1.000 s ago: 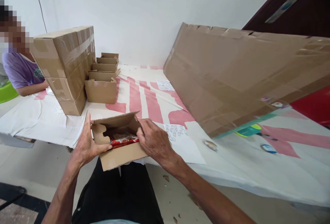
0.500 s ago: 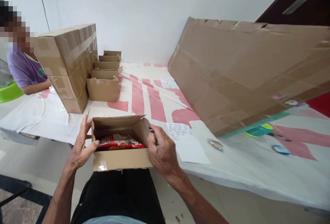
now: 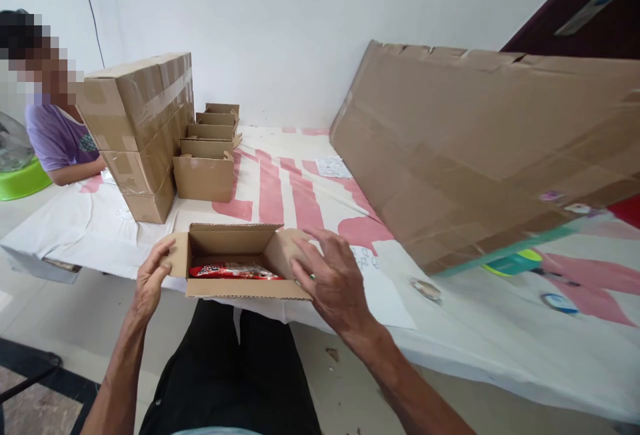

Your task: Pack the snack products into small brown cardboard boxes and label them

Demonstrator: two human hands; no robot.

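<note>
An open cardboard box (image 3: 250, 289) sits at the table's near edge, its mouth towards me. Inside lies a red snack packet (image 3: 233, 271) with white lettering. My left hand (image 3: 153, 271) is closed on the box's left flap (image 3: 179, 255), thumb and fingers pinching its outer edge. At the box's right side, my right hand (image 3: 335, 278) has its fingers spread against the right flap (image 3: 287, 248). A small green speck shows near those fingers; I cannot make out what it is.
Taped boxes (image 3: 145, 128) stand stacked at left, beside a row of open boxes (image 3: 204, 178). A large cardboard panel (image 3: 480, 155) leans at right. Paper (image 3: 385, 298) and a tape roll (image 3: 426, 289) lie on the cloth. A person (image 3: 63, 135) sits at far left.
The box has tipped, and its left and right flaps now stand folded outward. My left hand moved from the box's side onto the left flap; my right hand's fingers spread and shifted right.
</note>
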